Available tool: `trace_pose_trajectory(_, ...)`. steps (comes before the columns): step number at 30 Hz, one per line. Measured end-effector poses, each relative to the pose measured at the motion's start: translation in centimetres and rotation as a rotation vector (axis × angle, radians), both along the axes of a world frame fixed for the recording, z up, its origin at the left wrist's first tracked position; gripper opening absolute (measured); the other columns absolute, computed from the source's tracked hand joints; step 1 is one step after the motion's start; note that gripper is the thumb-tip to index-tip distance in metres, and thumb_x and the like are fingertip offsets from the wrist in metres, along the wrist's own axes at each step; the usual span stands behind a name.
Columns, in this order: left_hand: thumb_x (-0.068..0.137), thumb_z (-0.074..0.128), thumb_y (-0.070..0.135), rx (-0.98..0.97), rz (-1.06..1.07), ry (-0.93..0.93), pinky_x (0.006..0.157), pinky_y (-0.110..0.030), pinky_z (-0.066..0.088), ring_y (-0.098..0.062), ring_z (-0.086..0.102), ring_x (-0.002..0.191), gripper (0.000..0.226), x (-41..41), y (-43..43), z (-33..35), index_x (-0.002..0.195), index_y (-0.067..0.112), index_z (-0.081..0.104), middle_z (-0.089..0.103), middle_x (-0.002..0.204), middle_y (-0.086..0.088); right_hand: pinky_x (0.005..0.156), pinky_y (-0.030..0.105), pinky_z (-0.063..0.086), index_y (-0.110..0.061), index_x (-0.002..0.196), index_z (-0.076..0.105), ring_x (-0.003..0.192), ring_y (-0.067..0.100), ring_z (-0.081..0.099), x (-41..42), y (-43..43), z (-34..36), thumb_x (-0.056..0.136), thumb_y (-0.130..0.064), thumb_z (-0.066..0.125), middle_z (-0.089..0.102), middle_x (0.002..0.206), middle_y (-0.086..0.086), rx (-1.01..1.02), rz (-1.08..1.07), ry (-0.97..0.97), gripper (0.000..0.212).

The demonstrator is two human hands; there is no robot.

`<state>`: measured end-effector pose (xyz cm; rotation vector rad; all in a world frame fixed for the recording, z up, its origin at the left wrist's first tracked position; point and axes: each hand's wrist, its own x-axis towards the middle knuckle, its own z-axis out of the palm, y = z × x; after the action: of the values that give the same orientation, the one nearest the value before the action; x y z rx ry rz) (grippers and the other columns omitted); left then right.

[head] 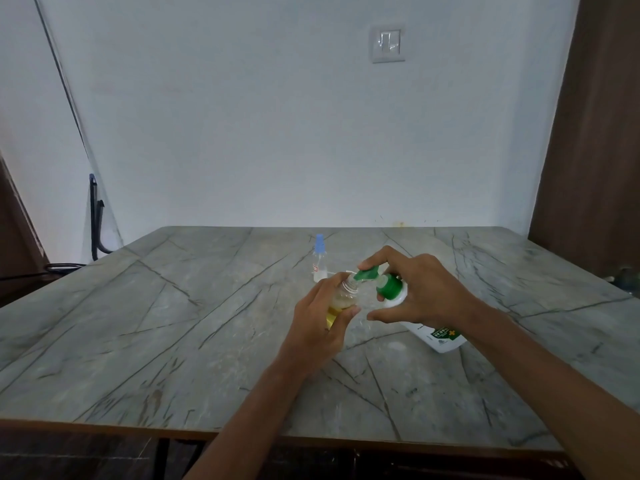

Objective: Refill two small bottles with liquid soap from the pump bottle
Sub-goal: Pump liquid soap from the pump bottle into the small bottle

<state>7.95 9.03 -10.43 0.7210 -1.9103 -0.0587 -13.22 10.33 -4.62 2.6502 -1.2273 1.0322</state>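
The small clear plastic bottle (pixel 341 300), uncapped and partly filled with yellow liquid, sits in your left hand (pixel 318 323), whose fingers and thumb curl round its body. It is tilted so its open neck meets the spout of the green pump head (pixel 367 274). Your right hand (pixel 422 292) grips the white plastic pump bottle with the green label (pixel 434 336) near its collar, forefinger lying on top of the pump head. That bottle leans toward the small one, its base low near the grey marble-patterned tabletop (pixel 173 323). Just behind your hands, a second small clear bottle with a pale blue cap (pixel 319 259) stands upright on the tabletop. A white wall switch (pixel 388 43) is on the wall beyond.
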Motion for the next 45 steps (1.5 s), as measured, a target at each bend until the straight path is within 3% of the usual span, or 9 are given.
trace_pose_trajectory(8, 0.085, 0.07, 0.023, -0.007, -0.042, -0.067, 0.084, -0.013, 0.049, -0.003, 0.056, 0.098, 0.05, -0.21, 0.05, -0.05, 0.129, 0.009, 0.05, 0.061, 0.116, -0.002, 0.058, 0.036, 0.056, -0.042, 0.108, 0.051, 0.063, 0.013, 0.066, -0.04, -0.03, -0.16, 0.066, -0.063, 0.074, 0.072, 0.079, -0.006, -0.02, -0.009, -0.034, 0.052)
trace_pose_trajectory(13, 0.085, 0.067, 0.024, 0.003, 0.01, -0.041, 0.085, -0.002, 0.039, 0.003, 0.05, 0.1, 0.048, 0.0, 0.07, -0.06, 0.127, 0.006, 0.052, 0.061, 0.115, -0.002, 0.066, 0.025, 0.055, -0.047, 0.119, 0.046, 0.071, 0.004, 0.065, 0.0, 0.31, -0.04, 0.067, -0.059, 0.078, 0.071, 0.082, -0.012, -0.016, -0.022, -0.007, 0.063)
trace_pose_trajectory(20, 0.085, 0.068, 0.022, 0.013, 0.03, -0.024, 0.085, 0.001, 0.036, 0.003, 0.047, 0.101, 0.047, -0.14, 0.14, 0.1, 0.126, 0.004, 0.052, 0.06, 0.115, -0.002, 0.066, 0.032, 0.056, -0.053, 0.131, 0.035, 0.072, 0.008, 0.066, -0.25, 0.34, -0.21, 0.07, -0.071, 0.067, 0.071, 0.085, -0.01, -0.074, -0.021, 0.063, 0.071)
trace_pose_trajectory(24, 0.085, 0.066, 0.025, 0.018, 0.028, -0.025, 0.085, 0.0, 0.037, 0.002, 0.049, 0.1, 0.048, -0.09, 0.21, 0.08, 0.126, 0.005, 0.052, 0.062, 0.115, -0.005, 0.068, 0.032, 0.056, -0.053, 0.127, 0.038, 0.072, 0.008, 0.066, -0.16, 0.2, -0.25, 0.066, -0.072, 0.069, 0.071, 0.082, -0.011, -0.05, -0.026, 0.039, 0.07)
trace_pose_trajectory(29, 0.087, 0.064, 0.031, 0.025, 0.007, -0.027, 0.086, -0.004, 0.041, 0.002, 0.05, 0.101, 0.049, -0.01, 0.27, -0.03, 0.129, 0.008, 0.05, 0.057, 0.116, 0.004, 0.066, 0.028, 0.056, -0.048, 0.119, 0.046, 0.069, 0.008, 0.066, 0.0, -0.06, -0.12, 0.065, -0.06, 0.078, 0.071, 0.08, -0.009, -0.031, 0.004, -0.006, 0.064)
trace_pose_trajectory(36, 0.088, 0.062, 0.032, 0.024, -0.047, -0.065, 0.087, -0.009, 0.045, -0.002, 0.053, 0.103, 0.051, -0.19, 0.4, 0.01, 0.131, 0.008, 0.048, 0.059, 0.12, -0.003, 0.062, 0.035, 0.056, -0.042, 0.108, 0.052, 0.068, 0.012, 0.067, 0.0, -0.28, -0.4, 0.069, -0.062, 0.072, 0.072, 0.083, -0.006, -0.053, 0.004, -0.033, 0.048)
trace_pose_trajectory(41, 0.087, 0.065, 0.026, 0.03, -0.016, -0.048, 0.088, -0.002, 0.038, 0.004, 0.047, 0.105, 0.05, 0.01, 0.36, 0.01, 0.13, 0.006, 0.049, 0.053, 0.118, 0.007, 0.066, 0.024, 0.054, -0.046, 0.117, 0.047, 0.072, 0.004, 0.065, 0.01, 0.17, 0.01, 0.067, -0.066, 0.074, 0.07, 0.084, -0.012, -0.057, -0.014, 0.004, 0.06)
trace_pose_trajectory(45, 0.087, 0.065, 0.026, 0.039, 0.014, -0.026, 0.086, 0.0, 0.036, 0.006, 0.046, 0.104, 0.049, -0.04, 0.22, 0.03, 0.129, 0.007, 0.05, 0.053, 0.117, 0.008, 0.068, 0.026, 0.053, -0.047, 0.128, 0.044, 0.073, 0.006, 0.065, -0.18, 0.35, 0.16, 0.07, -0.066, 0.074, 0.07, 0.087, -0.012, -0.075, 0.03, 0.038, 0.069)
